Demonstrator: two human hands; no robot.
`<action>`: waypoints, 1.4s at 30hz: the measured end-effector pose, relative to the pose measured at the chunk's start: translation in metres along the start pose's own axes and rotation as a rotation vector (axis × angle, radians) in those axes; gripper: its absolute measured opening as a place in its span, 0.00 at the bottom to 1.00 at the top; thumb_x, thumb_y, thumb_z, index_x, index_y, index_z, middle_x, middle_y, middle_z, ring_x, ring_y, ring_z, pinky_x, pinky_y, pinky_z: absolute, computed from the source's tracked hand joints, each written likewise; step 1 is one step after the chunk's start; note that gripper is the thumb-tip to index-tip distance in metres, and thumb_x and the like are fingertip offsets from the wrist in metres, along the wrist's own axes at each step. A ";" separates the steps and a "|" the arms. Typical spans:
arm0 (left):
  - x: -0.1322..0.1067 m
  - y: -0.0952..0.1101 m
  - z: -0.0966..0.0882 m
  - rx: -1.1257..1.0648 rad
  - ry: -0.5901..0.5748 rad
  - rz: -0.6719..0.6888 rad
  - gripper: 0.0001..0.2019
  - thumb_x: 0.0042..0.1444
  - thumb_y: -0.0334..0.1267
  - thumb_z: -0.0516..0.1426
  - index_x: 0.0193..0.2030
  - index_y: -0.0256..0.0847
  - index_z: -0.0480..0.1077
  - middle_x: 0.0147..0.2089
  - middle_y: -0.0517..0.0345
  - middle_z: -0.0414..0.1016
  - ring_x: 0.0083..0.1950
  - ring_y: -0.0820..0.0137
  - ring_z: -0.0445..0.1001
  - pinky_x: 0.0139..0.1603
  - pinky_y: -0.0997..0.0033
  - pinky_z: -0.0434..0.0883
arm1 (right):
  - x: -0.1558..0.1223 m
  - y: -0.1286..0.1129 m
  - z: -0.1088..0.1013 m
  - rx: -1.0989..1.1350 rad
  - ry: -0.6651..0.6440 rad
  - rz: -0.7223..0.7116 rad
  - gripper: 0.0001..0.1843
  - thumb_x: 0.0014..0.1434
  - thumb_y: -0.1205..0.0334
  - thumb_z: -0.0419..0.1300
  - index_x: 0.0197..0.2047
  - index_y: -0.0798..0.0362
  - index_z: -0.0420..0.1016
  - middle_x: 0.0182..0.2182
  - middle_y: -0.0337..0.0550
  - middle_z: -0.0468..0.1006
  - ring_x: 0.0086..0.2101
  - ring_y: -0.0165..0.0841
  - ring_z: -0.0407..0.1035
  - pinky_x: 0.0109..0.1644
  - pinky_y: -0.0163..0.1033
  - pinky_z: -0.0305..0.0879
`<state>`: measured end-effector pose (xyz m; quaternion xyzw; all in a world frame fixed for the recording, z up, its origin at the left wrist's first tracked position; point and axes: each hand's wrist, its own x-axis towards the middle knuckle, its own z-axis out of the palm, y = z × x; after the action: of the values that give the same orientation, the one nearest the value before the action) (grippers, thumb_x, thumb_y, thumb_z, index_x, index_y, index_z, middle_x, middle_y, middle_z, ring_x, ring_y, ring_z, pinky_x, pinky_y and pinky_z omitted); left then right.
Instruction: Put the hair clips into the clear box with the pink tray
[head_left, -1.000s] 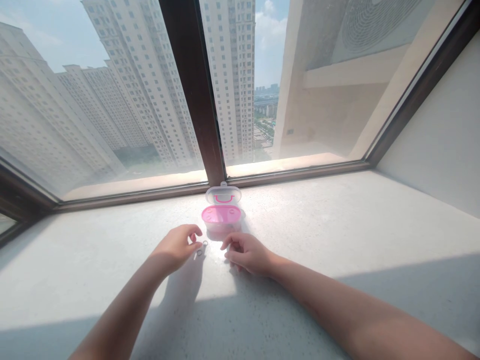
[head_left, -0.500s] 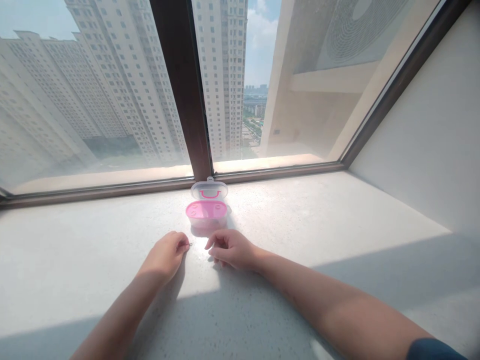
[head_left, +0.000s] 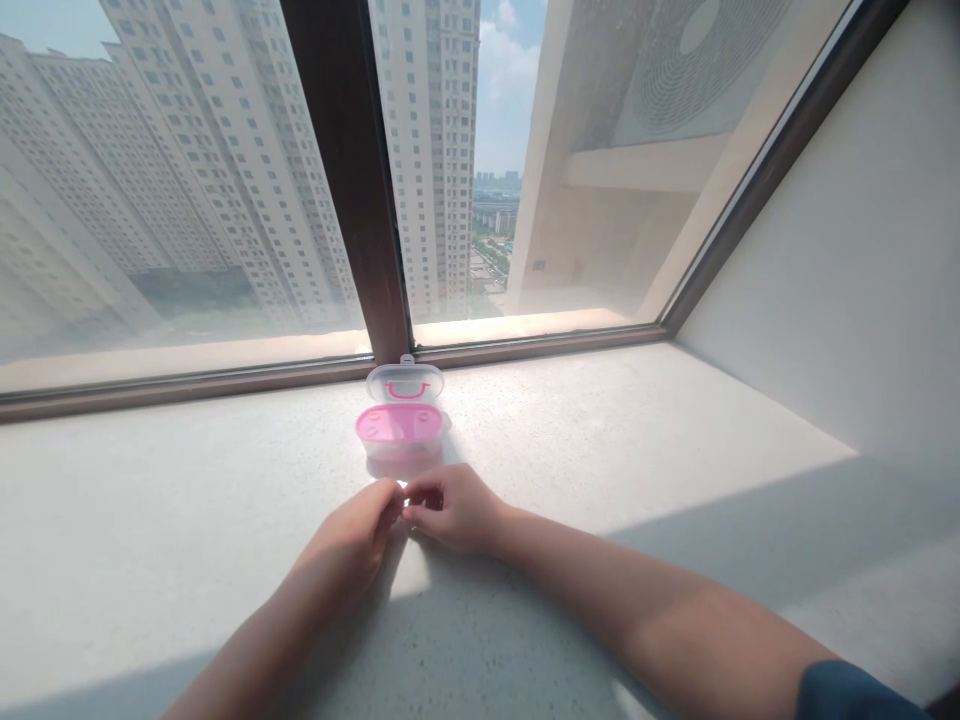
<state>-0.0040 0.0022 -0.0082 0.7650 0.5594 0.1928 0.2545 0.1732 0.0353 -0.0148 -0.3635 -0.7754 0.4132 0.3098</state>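
A small pink box (head_left: 398, 428) with its clear lid (head_left: 404, 381) flipped up stands on the pale stone windowsill (head_left: 615, 440), close to the window frame. Just in front of it my left hand (head_left: 352, 540) and my right hand (head_left: 450, 510) meet, fingertips pinched together. A tiny shiny thing sits between the fingertips, too small to name. Both hands rest low over the sill in a patch of sunlight.
A dark window post (head_left: 349, 190) rises right behind the box, with glass on both sides and tall buildings outside. A white wall (head_left: 847, 270) closes the sill on the right. Shadow covers the sill's near part.
My left hand pinched up the small metal piece lying on the sill and moved right. Both hands have come together in front of the box. The view has shifted right.
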 end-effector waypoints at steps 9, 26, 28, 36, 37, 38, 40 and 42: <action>0.000 -0.001 0.006 0.008 0.068 0.063 0.09 0.61 0.41 0.46 0.33 0.42 0.63 0.31 0.57 0.71 0.31 0.69 0.68 0.34 0.71 0.65 | -0.003 -0.002 -0.002 -0.349 -0.010 -0.140 0.09 0.53 0.67 0.58 0.22 0.56 0.70 0.19 0.36 0.67 0.23 0.26 0.56 0.28 0.32 0.50; 0.002 0.003 0.004 -0.354 0.115 -0.055 0.11 0.54 0.42 0.55 0.41 0.41 0.73 0.33 0.57 0.79 0.34 0.67 0.76 0.37 0.70 0.71 | -0.004 0.003 -0.008 0.096 -0.022 0.056 0.09 0.56 0.66 0.53 0.25 0.56 0.68 0.20 0.34 0.66 0.23 0.25 0.59 0.27 0.30 0.54; 0.002 0.002 0.005 -0.335 0.104 -0.017 0.10 0.54 0.42 0.56 0.39 0.41 0.75 0.35 0.57 0.79 0.36 0.67 0.76 0.39 0.70 0.72 | -0.003 0.003 -0.009 0.147 -0.049 0.076 0.09 0.56 0.66 0.54 0.25 0.56 0.69 0.19 0.35 0.68 0.23 0.25 0.60 0.28 0.30 0.56; -0.001 -0.004 0.004 -0.201 0.201 0.176 0.10 0.56 0.35 0.53 0.40 0.40 0.75 0.37 0.53 0.78 0.38 0.68 0.75 0.40 0.71 0.72 | -0.003 0.005 -0.011 0.185 -0.115 0.060 0.09 0.56 0.67 0.54 0.28 0.57 0.74 0.19 0.36 0.70 0.23 0.26 0.63 0.28 0.30 0.58; -0.001 -0.003 0.004 -0.197 0.210 0.179 0.10 0.56 0.35 0.53 0.39 0.41 0.75 0.37 0.53 0.78 0.38 0.68 0.75 0.40 0.71 0.71 | -0.003 0.005 -0.011 0.185 -0.125 0.052 0.10 0.56 0.67 0.55 0.27 0.57 0.75 0.18 0.36 0.70 0.23 0.26 0.63 0.28 0.30 0.58; -0.001 -0.003 0.004 -0.194 0.217 0.177 0.09 0.56 0.35 0.54 0.39 0.41 0.75 0.37 0.53 0.78 0.38 0.68 0.75 0.40 0.71 0.71 | -0.003 0.004 -0.011 0.180 -0.134 0.041 0.10 0.56 0.66 0.55 0.27 0.57 0.75 0.18 0.36 0.70 0.22 0.26 0.63 0.27 0.30 0.58; -0.001 -0.002 0.003 -0.188 0.219 0.165 0.08 0.57 0.37 0.54 0.38 0.40 0.75 0.36 0.53 0.78 0.37 0.68 0.75 0.39 0.71 0.71 | -0.004 0.003 -0.012 0.154 -0.149 0.019 0.11 0.56 0.66 0.55 0.25 0.57 0.74 0.17 0.35 0.68 0.21 0.25 0.61 0.26 0.30 0.56; -0.002 0.001 0.002 -0.182 0.193 0.140 0.08 0.57 0.38 0.54 0.36 0.40 0.74 0.34 0.54 0.77 0.35 0.69 0.74 0.37 0.72 0.70 | -0.004 0.002 -0.012 0.135 -0.157 0.011 0.12 0.56 0.66 0.55 0.24 0.57 0.74 0.16 0.35 0.68 0.21 0.25 0.61 0.25 0.30 0.55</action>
<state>-0.0028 0.0002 -0.0093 0.7538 0.5066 0.3328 0.2537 0.1850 0.0380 -0.0115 -0.3123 -0.7657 0.4934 0.2697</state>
